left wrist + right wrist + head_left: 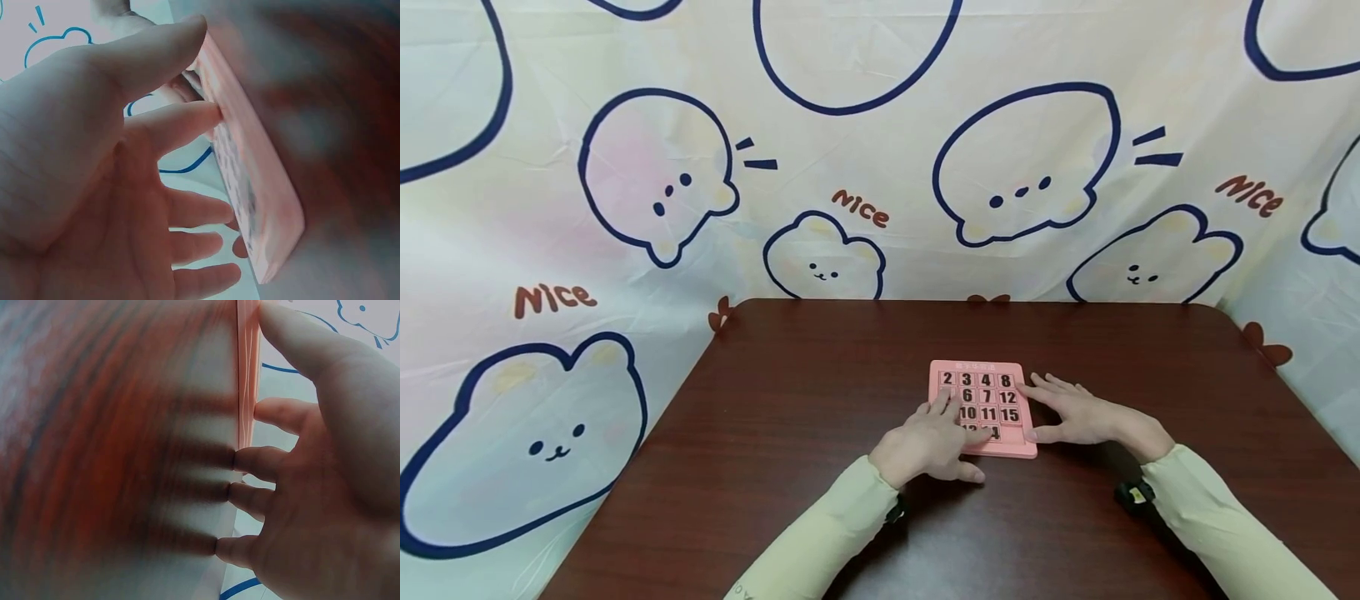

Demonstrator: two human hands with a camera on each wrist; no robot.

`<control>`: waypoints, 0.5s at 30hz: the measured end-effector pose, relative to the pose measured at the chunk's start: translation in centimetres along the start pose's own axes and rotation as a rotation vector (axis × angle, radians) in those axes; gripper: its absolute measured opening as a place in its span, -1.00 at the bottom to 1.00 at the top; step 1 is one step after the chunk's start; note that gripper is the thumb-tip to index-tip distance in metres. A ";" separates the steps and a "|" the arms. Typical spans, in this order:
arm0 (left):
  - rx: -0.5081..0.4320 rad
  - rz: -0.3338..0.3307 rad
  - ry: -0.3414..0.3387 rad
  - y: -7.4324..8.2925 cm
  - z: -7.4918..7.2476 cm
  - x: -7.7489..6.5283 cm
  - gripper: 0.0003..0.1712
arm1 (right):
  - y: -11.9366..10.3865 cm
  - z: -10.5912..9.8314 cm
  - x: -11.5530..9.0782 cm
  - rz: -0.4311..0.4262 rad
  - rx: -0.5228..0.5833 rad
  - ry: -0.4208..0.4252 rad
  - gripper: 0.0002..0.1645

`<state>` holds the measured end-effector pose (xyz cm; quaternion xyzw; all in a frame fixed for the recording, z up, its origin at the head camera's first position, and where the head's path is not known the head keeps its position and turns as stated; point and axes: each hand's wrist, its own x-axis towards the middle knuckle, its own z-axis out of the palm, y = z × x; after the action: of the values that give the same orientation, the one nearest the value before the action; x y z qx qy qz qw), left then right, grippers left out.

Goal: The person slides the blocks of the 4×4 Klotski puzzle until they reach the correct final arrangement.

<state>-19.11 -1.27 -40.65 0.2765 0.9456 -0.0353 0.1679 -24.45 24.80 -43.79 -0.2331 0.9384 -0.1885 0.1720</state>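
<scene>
A pink sliding number puzzle (1017, 436) lies flat on the dark table, its tiles bearing black numbers and its lower right slot bare. My left hand (928, 446) reaches over its left side and hides some tiles. The index finger extends onto the tile marked 14; the thumb is held off to the near side. In the left wrist view, that index fingertip meets the puzzle's face (250, 162). Along the right edge lies my right hand (1075, 417), thumb and index finger touching the puzzle's side (248, 375). Its other fingertips (240, 461) rest on the table.
The brown wooden table (790, 375) extends around the puzzle on all sides. Behind it hangs a pale cloth (850, 167) printed with blue bear outlines. A small black device (1135, 493) sits at the right wrist, and another dark one (895, 508) at the left.
</scene>
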 end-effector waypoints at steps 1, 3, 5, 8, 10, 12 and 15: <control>-0.009 0.007 0.012 0.0 -0.2 0.1 -0.24 | 0.0 0.0 0.0 -0.001 0.000 0.001 0.10; -0.031 0.020 0.046 0.1 -0.6 0.4 -0.20 | 0.0 0.0 -0.1 -0.008 -0.002 0.005 0.10; -0.049 0.032 0.072 0.2 -0.9 0.9 -0.12 | 0.0 -0.1 -0.2 -0.019 -0.001 0.006 0.09; -0.068 0.044 0.081 0.4 -1.2 1.8 0.05 | 0.1 -0.1 -0.2 -0.032 0.001 0.004 0.07; -0.072 0.044 0.065 0.6 -1.2 2.5 0.14 | 0.1 -0.1 -0.2 -0.038 0.000 0.000 0.06; -0.079 0.037 0.049 0.6 -1.1 3.0 0.19 | 0.1 -0.1 -0.2 -0.042 -0.001 -0.001 0.06; -0.076 0.014 0.028 0.6 -0.9 3.6 0.19 | 0.1 -0.1 -0.1 -0.045 0.000 -0.003 0.06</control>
<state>-21.95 1.21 -41.06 0.2768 0.9466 0.0058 0.1653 -24.46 24.98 -43.77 -0.2543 0.9326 -0.1920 0.1694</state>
